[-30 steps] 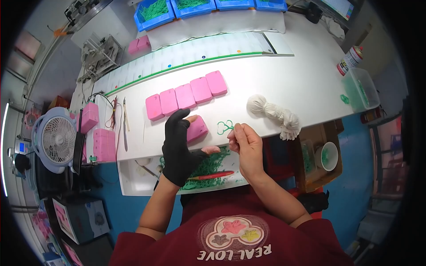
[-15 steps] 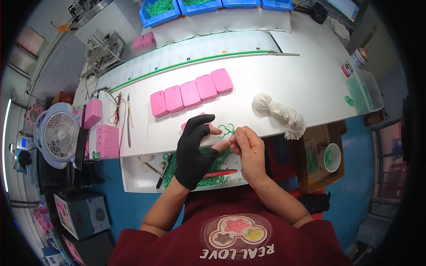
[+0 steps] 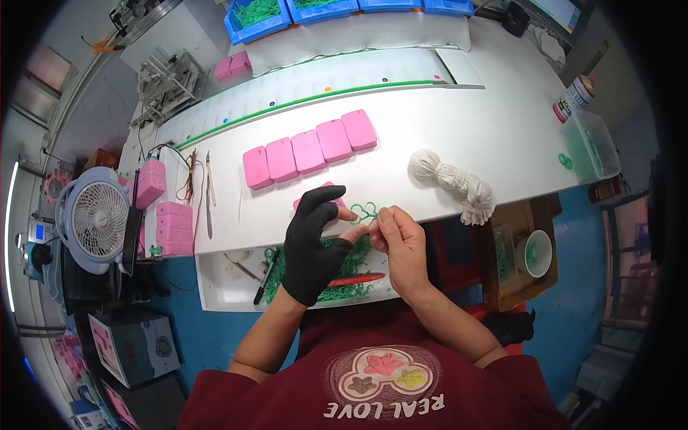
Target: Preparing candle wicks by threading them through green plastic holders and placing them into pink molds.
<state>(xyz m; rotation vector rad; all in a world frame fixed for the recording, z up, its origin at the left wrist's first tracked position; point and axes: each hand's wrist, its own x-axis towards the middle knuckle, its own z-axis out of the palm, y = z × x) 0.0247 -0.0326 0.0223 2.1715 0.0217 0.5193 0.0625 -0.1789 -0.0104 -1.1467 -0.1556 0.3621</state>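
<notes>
A small green looped piece (image 3: 364, 210), thin like bent wire with several rings, is held above the table's near edge. The thumb and index finger of my right hand (image 3: 403, 244) pinch it at its right side. My left hand (image 3: 315, 240) wears a black glove with bare thumb and index tips. Its index tip touches or nearly touches the piece's left side, while the thumb lies lower, close to my right fingers. The other gloved fingers stretch forward. Partly hidden behind the glove lies a pink block (image 3: 331, 192).
Pink blocks (image 3: 308, 152) stand in a slanted row. A bundled white cloth (image 3: 451, 183) lies to the right. Below the table edge, an open drawer (image 3: 215, 287) holds green pieces, a black pen and a red tool. Beyond is a conveyor strip (image 3: 301, 89) with blue bins (image 3: 322, 16) behind.
The green piece has turned slightly in my right fingers, its loops looking closer together. My hands have hardly moved. Coloured dots on the conveyor strip have shifted left.
</notes>
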